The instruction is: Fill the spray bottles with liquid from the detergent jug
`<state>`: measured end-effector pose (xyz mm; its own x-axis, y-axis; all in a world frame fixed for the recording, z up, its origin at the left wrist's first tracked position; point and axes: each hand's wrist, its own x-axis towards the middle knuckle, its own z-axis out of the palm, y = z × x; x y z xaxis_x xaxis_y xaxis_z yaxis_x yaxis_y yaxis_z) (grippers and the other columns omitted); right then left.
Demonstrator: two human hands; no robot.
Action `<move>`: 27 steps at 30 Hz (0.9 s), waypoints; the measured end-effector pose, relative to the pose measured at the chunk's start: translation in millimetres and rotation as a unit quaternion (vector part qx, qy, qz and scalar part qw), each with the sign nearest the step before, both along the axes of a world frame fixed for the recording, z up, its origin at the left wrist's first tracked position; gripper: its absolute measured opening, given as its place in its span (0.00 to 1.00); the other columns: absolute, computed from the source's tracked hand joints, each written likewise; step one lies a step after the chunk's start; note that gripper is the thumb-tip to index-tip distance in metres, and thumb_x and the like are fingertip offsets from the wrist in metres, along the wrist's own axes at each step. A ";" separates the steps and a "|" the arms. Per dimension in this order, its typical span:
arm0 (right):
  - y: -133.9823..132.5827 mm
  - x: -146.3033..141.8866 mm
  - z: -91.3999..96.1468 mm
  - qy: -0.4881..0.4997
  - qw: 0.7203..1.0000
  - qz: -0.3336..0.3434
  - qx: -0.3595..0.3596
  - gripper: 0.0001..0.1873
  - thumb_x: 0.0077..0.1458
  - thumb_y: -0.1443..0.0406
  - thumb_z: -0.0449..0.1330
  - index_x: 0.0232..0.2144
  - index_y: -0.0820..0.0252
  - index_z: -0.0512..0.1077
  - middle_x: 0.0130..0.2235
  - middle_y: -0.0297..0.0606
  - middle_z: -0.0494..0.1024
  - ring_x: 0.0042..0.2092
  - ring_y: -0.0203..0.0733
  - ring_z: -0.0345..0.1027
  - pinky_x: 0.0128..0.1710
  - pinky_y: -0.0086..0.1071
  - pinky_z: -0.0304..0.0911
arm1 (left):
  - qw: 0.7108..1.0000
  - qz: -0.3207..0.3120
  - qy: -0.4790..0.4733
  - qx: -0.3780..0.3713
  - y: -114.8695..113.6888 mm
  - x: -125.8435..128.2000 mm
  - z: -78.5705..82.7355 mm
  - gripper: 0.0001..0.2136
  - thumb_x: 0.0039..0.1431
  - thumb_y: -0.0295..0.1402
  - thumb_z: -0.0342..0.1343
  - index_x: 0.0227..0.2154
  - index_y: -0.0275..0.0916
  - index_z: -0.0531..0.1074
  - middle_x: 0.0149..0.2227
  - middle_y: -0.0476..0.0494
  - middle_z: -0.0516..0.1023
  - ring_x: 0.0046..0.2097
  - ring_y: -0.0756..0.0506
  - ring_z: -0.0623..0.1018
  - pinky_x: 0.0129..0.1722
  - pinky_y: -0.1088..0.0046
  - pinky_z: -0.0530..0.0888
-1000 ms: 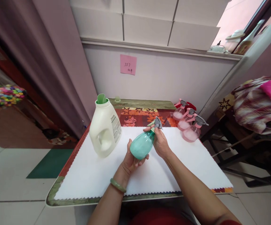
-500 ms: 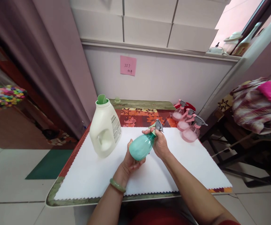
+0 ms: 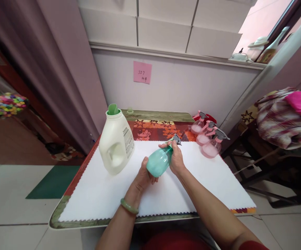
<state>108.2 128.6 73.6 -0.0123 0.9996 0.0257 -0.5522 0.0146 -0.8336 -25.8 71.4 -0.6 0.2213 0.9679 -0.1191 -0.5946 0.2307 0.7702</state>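
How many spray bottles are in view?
4. One green spray bottle is gripped by the left hand and right hand; three pink spray bottles stand together at the table's far right.

The table (image 3: 161, 115) bears a white cloth (image 3: 101, 194), a cream jug (image 3: 116, 146), three pink spray bottles (image 3: 205, 139), perhaps a cap (image 3: 130, 110).

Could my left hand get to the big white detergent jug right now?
Probably yes: only bare white cloth lies between the left hand and the detergent jug, but that hand is busy cupping the teal spray bottle.
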 end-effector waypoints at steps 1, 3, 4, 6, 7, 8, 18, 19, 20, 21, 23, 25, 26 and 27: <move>1.2 1.2 -1.0 -0.004 1.000 -0.007 -0.006 0.26 0.50 0.40 0.66 0.31 0.54 0.69 0.29 0.34 0.82 0.42 0.49 0.79 0.48 0.41 0.68 | 0.997 0.048 0.051 0.031 -0.7 1.5 0.8 0.32 0.56 0.62 0.55 0.44 0.35 0.76 0.20 0.43 0.74 0.17 0.47 0.68 0.16 0.73 0.62; 3.2 3.9 -2.3 -0.017 1.000 -0.018 -0.014 0.25 0.49 0.41 0.67 0.31 0.54 0.69 0.30 0.34 0.83 0.41 0.49 0.78 0.46 0.40 0.68 | 0.983 0.112 0.127 0.075 -1.3 3.7 4.0 0.28 0.48 0.53 0.68 0.45 0.38 0.74 0.27 0.47 0.75 0.23 0.47 0.72 0.22 0.71 0.68; 3.8 5.1 -2.7 -0.025 0.999 -0.024 -0.016 0.25 0.49 0.41 0.66 0.31 0.54 0.69 0.30 0.35 0.83 0.39 0.48 0.78 0.44 0.39 0.68 | 0.974 0.137 0.152 0.093 -1.0 4.5 6.0 0.30 0.41 0.48 0.74 0.46 0.40 0.73 0.32 0.46 0.76 0.28 0.46 0.74 0.26 0.70 0.71; 3.6 6.2 -3.1 -0.049 0.998 -0.043 -0.016 0.25 0.50 0.41 0.66 0.30 0.54 0.70 0.32 0.36 0.84 0.36 0.46 0.76 0.40 0.38 0.67 | 0.941 0.199 0.235 0.140 0.7 6.6 9.5 0.36 0.31 0.41 0.79 0.47 0.41 0.73 0.41 0.43 0.77 0.40 0.40 0.77 0.40 0.64 0.75; 2.8 5.9 -3.2 -0.067 0.996 -0.053 -0.016 0.25 0.51 0.41 0.65 0.30 0.54 0.71 0.33 0.36 0.84 0.35 0.44 0.75 0.38 0.37 0.66 | 0.911 0.238 0.290 0.170 2.0 8.0 10.6 0.39 0.27 0.39 0.80 0.48 0.41 0.72 0.45 0.40 0.76 0.46 0.36 0.76 0.48 0.59 0.74; 1.5 5.0 -3.3 -0.088 0.994 -0.061 -0.014 0.24 0.52 0.41 0.64 0.30 0.55 0.73 0.34 0.37 0.84 0.34 0.43 0.73 0.37 0.36 0.65 | 0.877 0.275 0.341 0.197 3.4 9.5 11.2 0.41 0.25 0.39 0.80 0.49 0.41 0.72 0.49 0.37 0.74 0.51 0.33 0.74 0.54 0.54 0.71; -2.0 -18.5 -8.4 -0.148 0.976 -0.151 0.052 0.24 0.61 0.45 0.58 0.27 0.57 0.77 0.32 0.39 0.83 0.36 0.43 0.74 0.42 0.37 0.66 | 0.796 0.408 0.392 0.213 2.1 14.8 10.5 0.46 0.27 0.38 0.80 0.55 0.40 0.67 0.53 0.32 0.69 0.59 0.28 0.69 0.63 0.47 0.64; 0.3 -20.0 -10.4 -0.133 0.977 -0.160 0.039 0.24 0.61 0.45 0.57 0.26 0.57 0.76 0.31 0.39 0.83 0.35 0.43 0.74 0.42 0.37 0.66 | 0.806 0.405 0.381 0.204 1.6 14.2 10.2 0.45 0.27 0.37 0.80 0.54 0.40 0.68 0.55 0.33 0.69 0.61 0.27 0.68 0.63 0.47 0.63; 2.8 -21.0 -12.6 -0.114 0.979 -0.167 0.022 0.24 0.60 0.45 0.57 0.26 0.57 0.76 0.30 0.38 0.82 0.34 0.43 0.74 0.42 0.37 0.66 | 0.821 0.399 0.361 0.191 1.4 13.7 9.6 0.44 0.27 0.36 0.79 0.53 0.42 0.68 0.56 0.34 0.69 0.63 0.28 0.67 0.63 0.49 0.64; 5.3 -21.6 -14.8 -0.094 0.981 -0.172 0.005 0.24 0.60 0.45 0.58 0.25 0.57 0.75 0.29 0.38 0.82 0.34 0.43 0.74 0.41 0.36 0.67 | 0.845 0.385 0.328 0.173 1.3 13.3 8.8 0.44 0.28 0.35 0.79 0.53 0.43 0.68 0.58 0.36 0.69 0.64 0.29 0.66 0.62 0.51 0.65; 9.6 -21.2 -18.4 -0.060 0.982 -0.180 -0.018 0.22 0.59 0.45 0.58 0.26 0.56 0.72 0.27 0.36 0.81 0.32 0.43 0.74 0.40 0.36 0.67 | 0.916 0.319 0.214 0.115 1.6 12.7 7.1 0.45 0.30 0.32 0.79 0.56 0.47 0.67 0.59 0.41 0.70 0.63 0.32 0.68 0.57 0.56 0.70; 12.3 -18.7 -19.4 -0.040 0.983 -0.177 -0.026 0.21 0.58 0.45 0.58 0.26 0.54 0.68 0.26 0.34 0.81 0.31 0.43 0.75 0.39 0.36 0.68 | 0.971 0.214 0.092 0.053 2.1 11.9 6.4 0.42 0.37 0.37 0.77 0.58 0.47 0.66 0.57 0.40 0.74 0.57 0.34 0.75 0.48 0.60 0.76; 12.9 -17.0 -18.9 -0.032 0.984 -0.172 -0.029 0.21 0.57 0.45 0.58 0.26 0.53 0.67 0.25 0.33 0.80 0.31 0.43 0.76 0.38 0.37 0.69 | 0.987 0.154 0.041 0.024 2.4 11.4 6.8 0.39 0.43 0.44 0.74 0.59 0.44 0.67 0.54 0.37 0.77 0.52 0.35 0.78 0.43 0.62 0.77; 12.9 -15.1 -17.8 -0.023 0.986 -0.161 -0.029 0.21 0.57 0.45 0.59 0.27 0.53 0.66 0.25 0.32 0.80 0.31 0.44 0.76 0.37 0.37 0.69 | 0.995 0.098 0.003 -0.001 2.8 10.7 7.5 0.37 0.48 0.52 0.70 0.58 0.40 0.68 0.51 0.34 0.79 0.46 0.35 0.81 0.37 0.64 0.77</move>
<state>93.1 141.5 55.8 0.3053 0.9519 -0.0250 -0.4877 0.1338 -0.8627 -15.1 74.2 6.9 0.0269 0.9923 -0.1210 -0.6234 0.1112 0.7739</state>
